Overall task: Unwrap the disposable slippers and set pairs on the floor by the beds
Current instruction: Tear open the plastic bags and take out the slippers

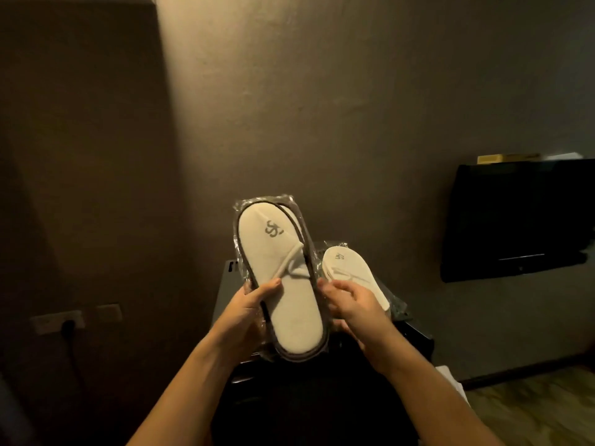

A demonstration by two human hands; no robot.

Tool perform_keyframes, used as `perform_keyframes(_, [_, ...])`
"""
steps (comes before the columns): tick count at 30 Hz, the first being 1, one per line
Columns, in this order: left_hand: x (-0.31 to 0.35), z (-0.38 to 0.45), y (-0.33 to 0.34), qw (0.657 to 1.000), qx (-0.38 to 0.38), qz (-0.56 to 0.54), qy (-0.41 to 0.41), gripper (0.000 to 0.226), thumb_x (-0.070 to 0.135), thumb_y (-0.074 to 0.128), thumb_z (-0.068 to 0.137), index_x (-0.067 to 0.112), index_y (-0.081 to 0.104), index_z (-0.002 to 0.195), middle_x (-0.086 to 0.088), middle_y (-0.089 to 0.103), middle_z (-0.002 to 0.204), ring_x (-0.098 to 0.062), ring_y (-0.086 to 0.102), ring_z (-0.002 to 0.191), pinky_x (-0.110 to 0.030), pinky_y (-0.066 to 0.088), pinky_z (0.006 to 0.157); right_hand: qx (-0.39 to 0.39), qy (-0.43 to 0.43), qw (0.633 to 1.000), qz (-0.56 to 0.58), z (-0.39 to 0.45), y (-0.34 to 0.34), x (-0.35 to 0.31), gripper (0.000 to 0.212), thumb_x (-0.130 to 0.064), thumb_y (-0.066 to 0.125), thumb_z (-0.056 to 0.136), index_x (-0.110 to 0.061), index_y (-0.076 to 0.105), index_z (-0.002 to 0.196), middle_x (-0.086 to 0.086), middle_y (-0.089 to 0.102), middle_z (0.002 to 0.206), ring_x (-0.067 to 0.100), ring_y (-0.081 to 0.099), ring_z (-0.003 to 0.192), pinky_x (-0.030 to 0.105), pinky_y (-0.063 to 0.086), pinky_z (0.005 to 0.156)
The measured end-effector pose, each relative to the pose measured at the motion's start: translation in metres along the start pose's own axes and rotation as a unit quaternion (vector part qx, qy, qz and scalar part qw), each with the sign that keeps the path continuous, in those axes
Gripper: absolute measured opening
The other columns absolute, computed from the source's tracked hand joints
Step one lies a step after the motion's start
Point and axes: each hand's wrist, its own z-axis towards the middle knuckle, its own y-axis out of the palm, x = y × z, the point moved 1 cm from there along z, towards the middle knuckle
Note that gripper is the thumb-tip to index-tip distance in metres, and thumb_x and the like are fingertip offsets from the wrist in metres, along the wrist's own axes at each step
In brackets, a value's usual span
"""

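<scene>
Both forearms come up from the bottom edge, and the left hand (249,304) is gripping a wrapped pair of slippers (283,278) by its left side, thumb on top, holding it up toe-away in front of the wall (322,107). Right hand (351,304) has its fingers curled pinching at the clear plastic wrap (240,252) along the pair's right edge. Just behind it, a second wrapped pair (351,268) lies on a dark cabinet (225,284), with a wall-mounted TV (515,220) off to the right.

You are holding a wrapped cream slipper pair (283,278) upright at frame centre; another wrapped pair (351,272) is lying just right.
</scene>
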Motion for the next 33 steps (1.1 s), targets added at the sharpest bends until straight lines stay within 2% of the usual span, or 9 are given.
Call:
perform_keyframes(4, [-0.005,0.002,-0.013,0.998,0.007,0.042,-0.056,0.04,0.014,0.064,0.091,0.001,0.063,0.129,-0.025,0.071,0.12,-0.035,0.073,0.102,-0.045,0.062,0.079,-0.05,0.049,0.997,-0.024,0.005,0.014,0.007,0.022,-0.021,0.071,0.093,-0.001,0.07,0.1,0.007,0.071,0.08,0.006,0.066,0.062,0.021,0.055,0.055])
perform_keyframes(8, [-0.004,0.006,-0.025,0.99,0.03,0.097,-0.098,0.042,0.02,0.073,0.086,0.003,0.065,0.123,-0.018,0.075,0.113,-0.034,0.072,0.105,-0.045,0.054,0.098,-0.011,0.063,0.996,-0.064,0.017,0.017,0.022,0.033,-0.026,0.074,0.09,0.007,0.072,0.094,0.007,0.073,0.077,0.015,0.067,0.07,0.028,0.052,0.062])
perform_keyframes(13, [-0.006,0.012,-0.038,0.976,0.088,0.167,-0.11,0.027,0.005,0.074,0.086,-0.007,0.065,0.108,-0.02,0.078,0.092,-0.027,0.077,0.073,-0.032,0.064,0.063,0.005,0.091,0.986,-0.142,0.032,0.022,0.022,0.041,-0.031,0.073,0.091,0.008,0.073,0.103,0.016,0.078,0.097,0.021,0.069,0.079,0.032,0.053,0.067])
perform_keyframes(16, [-0.008,0.021,-0.046,0.959,0.135,0.234,-0.089,0.033,0.008,0.078,0.085,-0.014,0.064,0.106,-0.028,0.074,0.083,-0.024,0.07,0.057,-0.027,0.054,0.045,0.019,0.079,0.967,-0.24,0.042,0.028,0.023,0.043,-0.039,0.073,0.087,0.003,0.076,0.097,0.015,0.079,0.096,0.022,0.073,0.081,0.034,0.058,0.072])
perform_keyframes(22, [-0.002,0.043,-0.045,0.902,0.169,0.394,-0.054,0.031,0.022,0.085,0.079,-0.005,0.073,0.084,-0.013,0.076,0.074,-0.015,0.07,0.057,-0.03,0.058,0.056,0.05,-0.007,0.886,-0.46,0.06,0.039,0.018,0.051,-0.054,0.059,0.085,-0.005,0.071,0.081,0.014,0.073,0.083,0.036,0.069,0.089,0.039,0.051,0.072])
perform_keyframes(25, [0.001,0.048,-0.043,0.807,0.193,0.557,-0.044,0.041,0.045,0.084,0.071,0.011,0.062,0.069,-0.005,0.07,0.067,-0.018,0.066,0.063,-0.031,0.049,0.058,0.049,-0.027,0.844,-0.533,0.057,0.043,0.008,0.046,-0.048,0.059,0.091,-0.005,0.067,0.104,0.019,0.07,0.111,0.039,0.063,0.11,0.039,0.049,0.086])
perform_keyframes(27, [0.0,0.047,-0.041,0.74,0.207,0.639,-0.029,0.051,0.055,0.081,0.069,0.012,0.06,0.087,-0.005,0.069,0.088,-0.021,0.064,0.08,-0.034,0.051,0.067,0.045,-0.053,0.834,-0.547,0.054,0.035,-0.006,0.043,-0.048,0.062,0.091,-0.007,0.066,0.102,0.017,0.071,0.108,0.037,0.064,0.108,0.037,0.048,0.084])
perform_keyframes(30, [-0.002,0.042,-0.037,0.713,0.228,0.661,0.058,0.076,0.057,0.078,0.072,0.013,0.052,0.128,-0.009,0.06,0.125,-0.027,0.058,0.115,-0.04,0.052,0.091,0.119,-0.105,0.846,-0.508,0.05,-0.003,-0.032,0.038,-0.052,0.062,0.089,-0.017,0.071,0.099,0.006,0.075,0.1,0.029,0.068,0.099,0.034,0.051,0.082])
perform_keyframes(33, [-0.007,0.038,-0.023,0.695,0.211,0.678,0.11,0.081,0.067,0.066,0.079,0.016,0.049,0.139,-0.007,0.056,0.132,-0.026,0.054,0.123,-0.04,0.047,0.097,0.178,-0.08,0.826,-0.529,0.058,-0.053,-0.036,0.06,-0.065,0.061,0.085,-0.023,0.063,0.127,0.004,0.07,0.124,0.029,0.064,0.114,0.039,0.051,0.095])
